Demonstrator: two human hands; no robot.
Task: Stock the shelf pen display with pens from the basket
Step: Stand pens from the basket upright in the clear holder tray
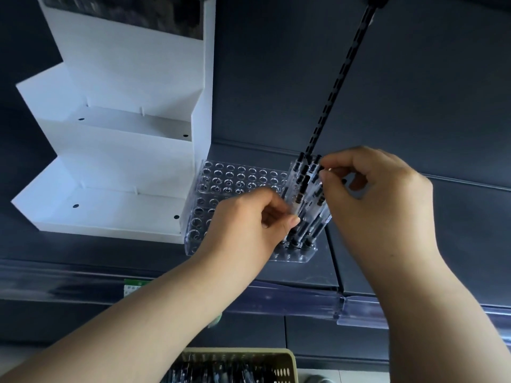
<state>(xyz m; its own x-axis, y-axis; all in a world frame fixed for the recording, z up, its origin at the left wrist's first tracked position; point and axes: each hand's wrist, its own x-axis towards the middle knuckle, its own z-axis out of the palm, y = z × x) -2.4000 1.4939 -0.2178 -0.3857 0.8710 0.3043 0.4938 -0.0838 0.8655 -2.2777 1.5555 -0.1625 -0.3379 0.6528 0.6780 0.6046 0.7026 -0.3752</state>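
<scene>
Pens [302, 189] are standing at the right end of the clear display [235, 175] on the shelf [470, 230], where we are seemingly seating one, fingers of our right hand [381, 200] pinching its top, fingers of our left hand [243, 225] pinching lower barrels; next we are likely needing a free hole, then the basket [287, 363].

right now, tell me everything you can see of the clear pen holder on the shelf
The pen holder looks like clear plastic, a stepped block with rows of round holes. It sits flat on the dark shelf, beside a white tiered stand. Most visible holes are empty; only its right end holds upright pens. The left hand covers its middle; it and the right hand grip those pens.
</scene>
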